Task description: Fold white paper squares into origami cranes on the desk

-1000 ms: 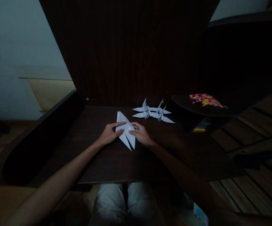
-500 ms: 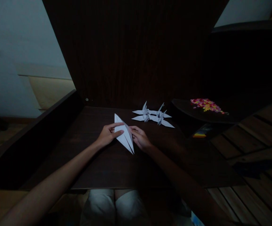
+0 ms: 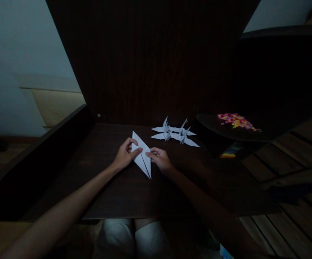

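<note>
Folded white paper hides bits of the left hand and right hand. Those colorful specks off right? Too tiny to make out. Bottom edge chops off some bluish thing, near right.

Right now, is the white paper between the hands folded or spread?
Folded: the white paper shows a diamond outline, its flaps split by a slit toward the lower tip.

Dim light leaves the dark wooden tabletop and the tall dark panel behind it in shadow. A pale wall stands at left; wooden slats show at right.
</note>
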`<state>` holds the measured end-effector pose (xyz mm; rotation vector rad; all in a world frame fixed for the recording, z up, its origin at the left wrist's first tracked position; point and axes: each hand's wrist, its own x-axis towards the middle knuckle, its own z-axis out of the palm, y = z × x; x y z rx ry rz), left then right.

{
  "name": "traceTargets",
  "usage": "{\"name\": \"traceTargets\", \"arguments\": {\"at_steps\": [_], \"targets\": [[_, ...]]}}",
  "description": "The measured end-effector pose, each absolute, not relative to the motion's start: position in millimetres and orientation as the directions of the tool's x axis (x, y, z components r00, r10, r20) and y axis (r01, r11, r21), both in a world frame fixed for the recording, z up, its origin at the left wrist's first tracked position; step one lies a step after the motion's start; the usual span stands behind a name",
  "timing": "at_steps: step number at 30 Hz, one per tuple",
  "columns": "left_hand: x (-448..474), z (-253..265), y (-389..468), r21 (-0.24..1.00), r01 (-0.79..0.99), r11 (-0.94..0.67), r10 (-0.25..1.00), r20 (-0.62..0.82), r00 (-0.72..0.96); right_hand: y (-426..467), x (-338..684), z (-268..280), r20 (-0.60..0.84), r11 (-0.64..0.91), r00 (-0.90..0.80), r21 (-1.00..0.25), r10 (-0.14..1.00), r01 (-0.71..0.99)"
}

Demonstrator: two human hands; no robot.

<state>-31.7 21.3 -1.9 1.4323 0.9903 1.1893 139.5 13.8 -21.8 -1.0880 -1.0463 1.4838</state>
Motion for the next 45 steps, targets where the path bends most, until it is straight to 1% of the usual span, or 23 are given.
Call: {"name": "traceTargets", "arguments": {"at_steps": [4, 8, 11, 17, 22, 27, 32, 38, 42, 45], "targets": [[-30, 0, 19, 0.968, 0.071, -0.241, 0.962, 0.229, 0.146, 12, 139, -22, -0.137, -0.176, -0.178, -0.959, 0.974, -0.224], [-32, 2, 19, 0.952, 0.13, -0.279, 0.958, 0.267, 0.104, 8, 139, -17, -0.219, -0.302, -0.34, -0.93, 0.915, -0.212], [-35, 0, 21, 0.951, 0.135, -0.277, 0.96, 0.267, 0.084, 6, 138, -14, -0.249, -0.348, -0.412, -0.919, 0.877, -0.186], [-38, -4, 22, 0.978, 0.06, -0.202, 0.976, 0.196, 0.098, 9, 137, -14, -0.196, -0.289, -0.365, -0.932, 0.91, -0.219], [-40, -2, 22, 0.984, 0.03, -0.176, 0.982, 0.173, 0.076, 8, 134, -16, -0.189, -0.267, -0.356, -0.946, 0.915, -0.183], [-43, -1, 22, 0.984, 0.013, -0.176, 0.984, 0.175, 0.042, 7, 135, -16, -0.185, -0.259, -0.39, -0.955, 0.902, -0.146], [-44, 0, 24, 0.984, 0.011, -0.178, 0.984, 0.179, -0.025, 6, 138, -16, -0.196, -0.277, -0.422, -0.951, 0.885, -0.138], [-50, 0, 32, 0.981, -0.035, -0.191, 0.973, 0.185, -0.135, 7, 145, -15, -0.203, -0.287, -0.476, -0.952, 0.856, -0.11], [-56, -1, 37, 0.975, -0.027, -0.219, 0.954, 0.208, -0.215, 8, 148, -13, -0.208, -0.28, -0.476, -0.956, 0.855, -0.085], [-60, -1, 40, 0.975, -0.015, -0.22, 0.945, 0.209, -0.251, 9, 149, -11, -0.19, -0.255, -0.431, -0.962, 0.882, -0.099]]}}
